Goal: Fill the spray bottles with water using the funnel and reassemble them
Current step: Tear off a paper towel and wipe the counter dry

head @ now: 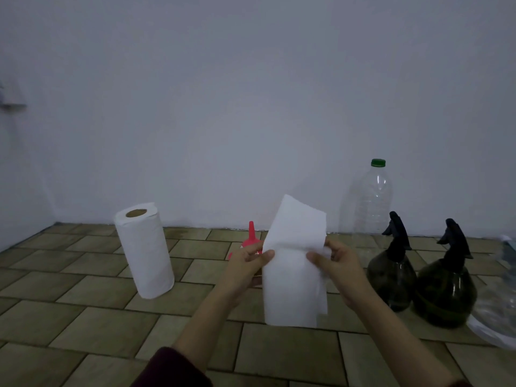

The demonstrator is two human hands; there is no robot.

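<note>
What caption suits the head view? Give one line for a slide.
Both hands, left and right, hold a paper towel sheet before two spray bottles.

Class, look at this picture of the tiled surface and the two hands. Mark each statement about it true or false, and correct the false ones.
1. Both hands hold one paper towel sheet. True: the left hand and right hand each pinch a side of it.
2. The paper towel roll lies flat on its side. False: it stands on end, its cardboard core facing up.
3. Both spray bottles have their black trigger heads on. True: the near one and the one beside it both do.
4. The clear plastic bottle has a red cap. False: the cap is green.
5. The red funnel sits in a spray bottle's neck. False: it stands spout up behind the left hand.
</note>
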